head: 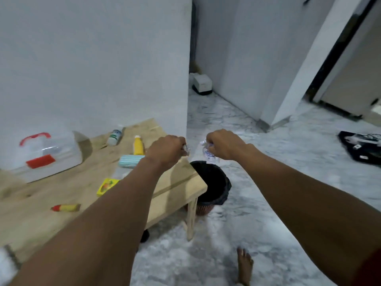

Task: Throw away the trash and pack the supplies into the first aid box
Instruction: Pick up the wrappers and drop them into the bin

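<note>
Both arms reach out over the far end of the bench, above the black-lined bin that stands on the floor just beside the bench leg. The right hand is closed on a crumpled clear plastic wrapper, which hangs below the fingers directly above the bin opening. The left hand is closed on a smaller clear scrap; what this scrap is cannot be told.

Handling judgement: the wrapper is probably very light, thin and springy. It is likely to drift or cling to skin on release, so release it low over the opening.

The supplies lie on the bench: a white bottle, a yellow bottle, a striped roll, a yellow packet and a red-and-yellow tube. The bottles appear rigid; grasp them around the body. The roll appears soft; grasp it lightly. The first aid box stands at the far left with its lid shut.
</note>
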Tool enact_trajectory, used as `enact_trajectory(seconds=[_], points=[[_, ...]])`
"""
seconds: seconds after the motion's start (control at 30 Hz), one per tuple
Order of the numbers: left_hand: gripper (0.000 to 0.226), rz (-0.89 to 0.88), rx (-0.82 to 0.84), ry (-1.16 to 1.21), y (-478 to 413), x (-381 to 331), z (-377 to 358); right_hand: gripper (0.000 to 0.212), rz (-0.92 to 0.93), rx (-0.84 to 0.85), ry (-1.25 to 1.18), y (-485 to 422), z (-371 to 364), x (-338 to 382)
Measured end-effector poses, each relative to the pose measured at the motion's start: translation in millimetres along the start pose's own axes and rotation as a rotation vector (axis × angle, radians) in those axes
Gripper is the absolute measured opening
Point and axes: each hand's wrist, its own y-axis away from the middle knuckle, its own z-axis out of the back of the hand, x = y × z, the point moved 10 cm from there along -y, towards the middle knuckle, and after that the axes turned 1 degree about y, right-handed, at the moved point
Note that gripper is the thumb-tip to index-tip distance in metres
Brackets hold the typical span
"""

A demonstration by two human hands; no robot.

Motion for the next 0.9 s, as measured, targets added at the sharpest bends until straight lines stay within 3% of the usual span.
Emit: enact_trajectory(seconds=[0.2, 0.4, 0.53, 0.8, 0.9], points=[[0.026, 0.195, 0.003, 0.050, -93.4, -36.6, -67.8, 0.004, 0.021, 0.103, -0.019, -56.0, -27.7, -118.8], [0.024, 0.428, 0.092, 0.171, -157.1, -49.4, -147.1, 0.018, 0.161, 0.269, -0.033, -118.1, -78.0, -193.0], [0.024, 0.510, 0.147, 0.212, -178.9, -44.4, -186.0, 0.013, 0.239, 0.345, -0.056, -154.8, -111.6, -211.3], [0.032, 0.423, 0.352, 0.030, -216.4, 1.5, -262.5, 0.017, 0.282, 0.431, -0.101, -209.2, -176.4, -214.8], [0.028, 0.492, 0.361, 0.068, -224.2, 19.3, -290.1, 0.015, 0.284, 0.457, -0.116, -226.4, -209.6, -217.2]])
